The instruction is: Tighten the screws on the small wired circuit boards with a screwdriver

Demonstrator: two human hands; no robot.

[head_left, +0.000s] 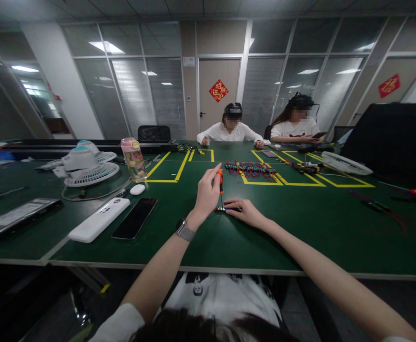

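Note:
My left hand (208, 190) is closed around the orange-and-black handle of a screwdriver (221, 180), which stands nearly upright. Its thin shaft points down at a small dark part with pale spots (221, 209) lying on the green table (179, 247). From the other side, my right hand (246, 212) rests low on the tabletop with its fingers pressed on this small part. Exactly where the tip meets the part is too small to make out. Beyond my hands lies a row of small circuit boards with red and blue wires (250, 170).
To the left are a black phone (135, 218), a white power bank (100, 220), a white earbud case (137, 189), a bottle (134, 160) and a white fan (86, 168). Wired boards (379, 205) lie at right. Two people sit across the table.

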